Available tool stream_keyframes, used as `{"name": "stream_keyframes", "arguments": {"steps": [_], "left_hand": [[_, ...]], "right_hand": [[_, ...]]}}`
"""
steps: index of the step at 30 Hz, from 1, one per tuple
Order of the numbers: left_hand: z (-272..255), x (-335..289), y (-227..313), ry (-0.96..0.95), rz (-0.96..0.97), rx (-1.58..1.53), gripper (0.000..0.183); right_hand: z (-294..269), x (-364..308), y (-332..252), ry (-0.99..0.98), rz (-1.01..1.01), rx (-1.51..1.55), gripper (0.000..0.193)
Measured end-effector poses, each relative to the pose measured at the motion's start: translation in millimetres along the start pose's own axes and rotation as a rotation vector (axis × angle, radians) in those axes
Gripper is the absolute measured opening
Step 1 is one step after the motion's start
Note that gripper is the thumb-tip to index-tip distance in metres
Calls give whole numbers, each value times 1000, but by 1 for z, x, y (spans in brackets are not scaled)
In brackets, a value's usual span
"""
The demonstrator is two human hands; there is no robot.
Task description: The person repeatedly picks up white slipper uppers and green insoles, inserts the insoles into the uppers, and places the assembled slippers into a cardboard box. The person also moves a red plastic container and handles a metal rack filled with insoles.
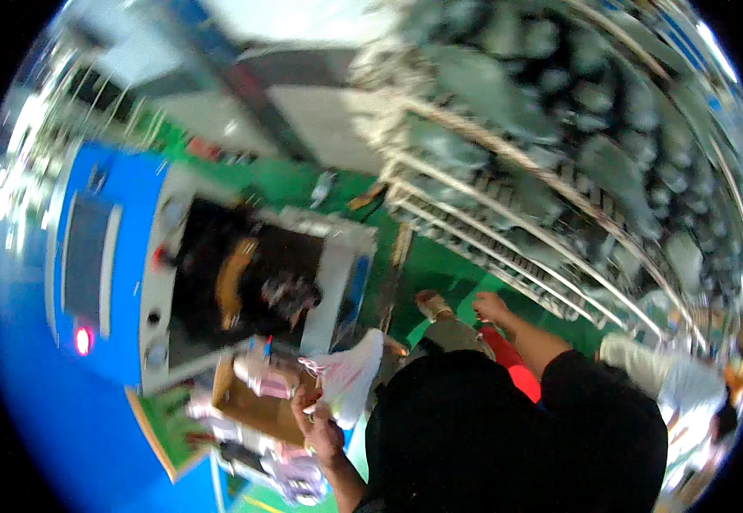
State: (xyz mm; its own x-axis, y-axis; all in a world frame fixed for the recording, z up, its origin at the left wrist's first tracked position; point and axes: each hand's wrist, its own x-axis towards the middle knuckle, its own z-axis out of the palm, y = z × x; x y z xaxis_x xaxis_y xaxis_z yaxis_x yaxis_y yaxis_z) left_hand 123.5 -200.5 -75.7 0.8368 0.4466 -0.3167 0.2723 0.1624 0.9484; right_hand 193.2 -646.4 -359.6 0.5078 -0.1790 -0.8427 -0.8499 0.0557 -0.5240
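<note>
A white shoe (350, 376) with pink markings hangs from my left hand (320, 427), whose fingers are closed at its edge. Just left of that hand is a cardboard box (251, 406) with a pale pink shoe (267, 378) in it. My right hand (491, 306) is out in front of my body, above the green floor, and blur hides its exact finger position. Alongside my right forearm runs a long red thing (508, 359) that I cannot make out; whether the hand touches it does not show.
Left stands a blue machine (110, 265) with a dark opening (204, 282) and a lit red light (83, 342). Wire racks (508, 222) holding many dark grey shoe-like forms fill the upper right. More pale shoes (294, 479) lie below the box, beside a green tray (166, 427).
</note>
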Motion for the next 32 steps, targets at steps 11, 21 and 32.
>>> {"name": "stream_keyframes", "arguments": {"steps": [11, 21, 32], "left_hand": [[-255, -104, -49, 471, -105, 1101, 55], [-240, -43, -158, 691, -274, 1238, 31], [-162, -287, -165, 803, -546, 869, 32]], "right_hand": [[168, -32, -66, -420, -222, -830, 47], [220, 47, -89, -834, -130, -422, 23], [285, 13, -91, -1014, -319, -1624, 86]]}}
